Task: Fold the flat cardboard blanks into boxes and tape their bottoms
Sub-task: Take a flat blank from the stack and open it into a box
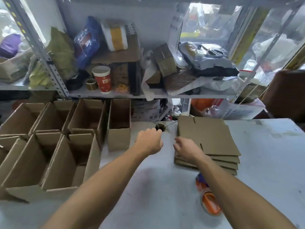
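A stack of flat cardboard blanks [208, 139] lies on the white table [264, 146], right of centre. My right hand [186, 148] hovers at the stack's left edge, fingers loosely curled, holding nothing. My left hand [150, 141] is stretched forward over the table, fingers curled downward, just short of a roll of tape [160, 127] at the table's far edge. Several folded open boxes [66, 156] stand on the left; the nearest single box [119, 124] stands just left of my left hand. An orange tape dispenser [208, 199] lies under my right forearm.
A metal shelf [115, 95] behind the table is crowded with bags, small boxes, a red paper cup [102, 79] and a tape roll [91, 83]. A brown chair back [285, 95] stands at the far right. Bare table surface lies right of the stack.
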